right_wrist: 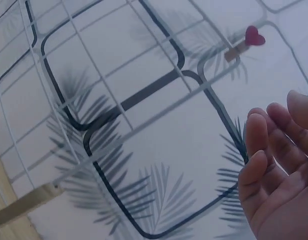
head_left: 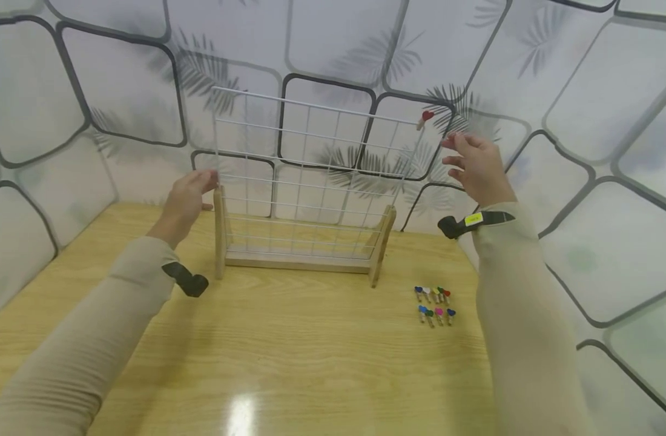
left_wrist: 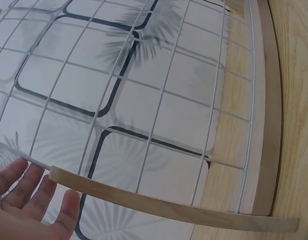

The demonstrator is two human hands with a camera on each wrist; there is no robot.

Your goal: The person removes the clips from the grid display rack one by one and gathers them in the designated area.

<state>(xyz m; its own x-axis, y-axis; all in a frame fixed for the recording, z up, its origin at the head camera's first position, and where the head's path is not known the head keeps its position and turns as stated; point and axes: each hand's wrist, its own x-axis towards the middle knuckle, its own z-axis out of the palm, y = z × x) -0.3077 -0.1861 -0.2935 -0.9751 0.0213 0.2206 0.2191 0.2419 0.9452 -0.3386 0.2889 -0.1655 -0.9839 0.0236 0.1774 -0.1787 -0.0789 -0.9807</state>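
Hands off the clip, one steadying the rack

My left hand [head_left: 184,200] rests loose-fingered against the white wire grid rack [head_left: 316,175] at its wooden post, bracing it; my right hand [head_left: 474,166], fingers slack and empty, hangs just beside the red heart-topped wooden clip [head_left: 425,118] on its top corner.

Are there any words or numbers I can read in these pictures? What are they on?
Yellow label on the black band at the right wrist: there is print on it, but it is too small and blurred to read.
Wire grid rack, red heart clip, little coloured clips on the table: no words or numbers on them.
Wall pattern: only leaves and rounded squares, no text.
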